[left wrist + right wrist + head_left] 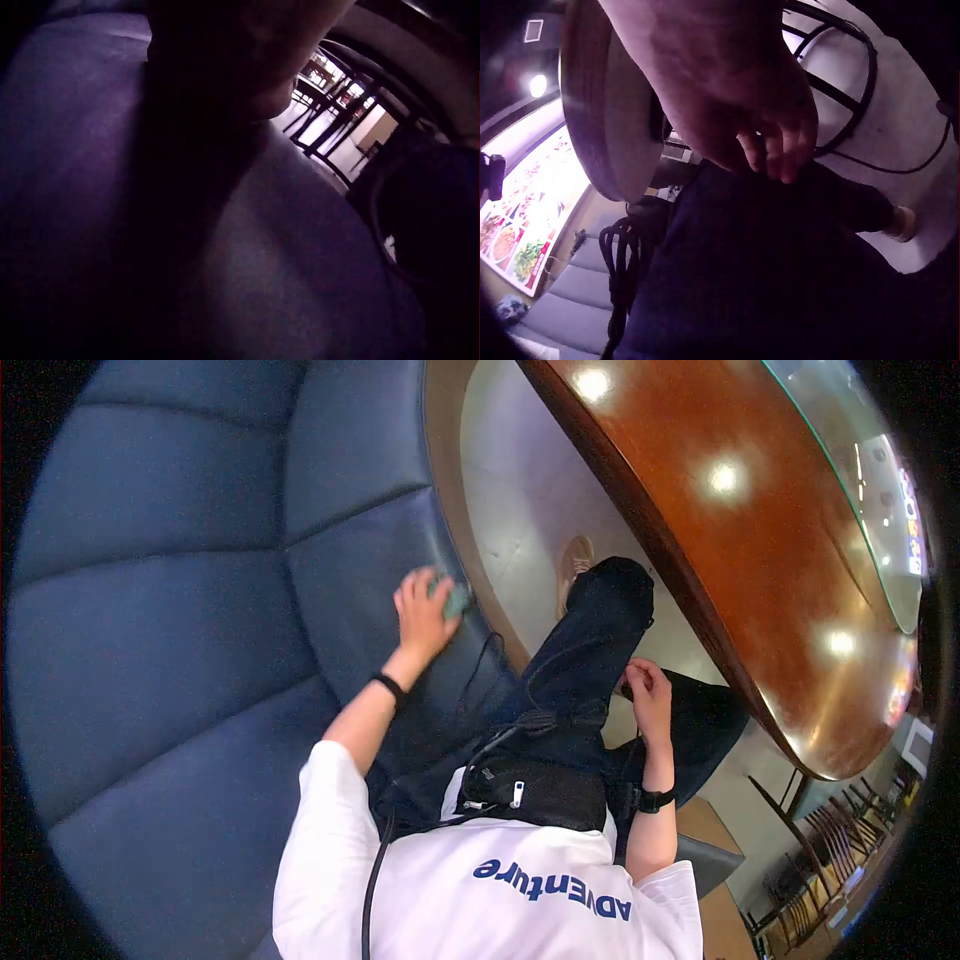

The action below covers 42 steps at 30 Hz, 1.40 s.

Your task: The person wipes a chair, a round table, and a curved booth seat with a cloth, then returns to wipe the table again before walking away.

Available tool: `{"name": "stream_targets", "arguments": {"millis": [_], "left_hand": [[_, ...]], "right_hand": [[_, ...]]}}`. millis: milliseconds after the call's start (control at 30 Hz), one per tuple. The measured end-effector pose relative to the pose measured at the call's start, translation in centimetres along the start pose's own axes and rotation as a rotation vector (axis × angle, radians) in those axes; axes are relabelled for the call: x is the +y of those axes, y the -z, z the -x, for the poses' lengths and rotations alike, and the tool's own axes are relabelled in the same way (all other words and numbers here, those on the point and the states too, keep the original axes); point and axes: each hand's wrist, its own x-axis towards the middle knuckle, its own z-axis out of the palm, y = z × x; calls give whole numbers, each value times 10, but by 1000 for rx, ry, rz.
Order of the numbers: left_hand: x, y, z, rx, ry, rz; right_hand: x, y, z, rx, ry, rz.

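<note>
My left hand is over the blue padded seat, near its front edge. Its fingers curl over a small grey-green thing, blurred and partly covered by the hand; I cannot tell its kind. In the left wrist view the same hand is a dark shape close over the seat, with the green thing hidden. My right hand hangs by the dark trouser leg, fingers loosely bent. The right wrist view shows this hand just above the trousers, holding nothing visible.
A glossy brown wooden table with a glass sheet curves along the right. Below it lies the pale floor, with one shoe on it. Dark chairs stand further off. A black cable runs beside the body.
</note>
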Motion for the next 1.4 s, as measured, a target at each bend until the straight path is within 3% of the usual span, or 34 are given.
{"name": "stream_targets", "arguments": {"millis": [100, 133, 167, 267, 333, 467, 567, 667, 733, 833, 967, 1000, 1067, 1133, 1267, 1400], "left_hand": [[28, 7, 82, -153, 11, 73], [29, -6, 114, -133, -54, 5], [46, 10, 135, -243, -11, 81], [52, -21, 224, -217, -133, 1], [58, -16, 227, -115, -72, 51], [36, -5, 189, -101, -79, 68], [3, 4, 146, -72, 41, 11], [-59, 6, 92, 65, 156, -110], [-106, 25, 61, 66, 215, -172], [-177, 27, 36, 179, 449, -308], [-213, 31, -11, 196, 649, -392], [-213, 31, -31, 205, 646, -386], [-207, 30, -68, 216, 916, -379], [-197, 20, -91, 227, 902, -442], [-122, 10, -103, 152, 570, -351], [-37, -7, -64, 118, 321, -175]], "right_hand": [[4, -2, -1, -1, 11, 26], [4, -3, 0, 6, 6, 24], [5, -3, 2, 1, 11, 23], [10, -2, 7, 12, 33, 35], [8, 1, 15, 7, 1, 13], [8, 9, 29, 20, -19, 47], [13, 22, 35, 35, -54, 28], [17, 31, 33, 80, -101, 28], [21, 36, 32, 96, -81, 22], [13, 31, 31, 111, -79, 34], [15, 23, 27, 95, -87, 72], [17, 20, 22, 74, -84, 97], [14, 13, 15, 57, -86, 101], [11, 9, 10, 15, -41, 162], [-3, 8, 2, -4, 41, 240], [4, 1, -1, 7, 53, 282]]}}
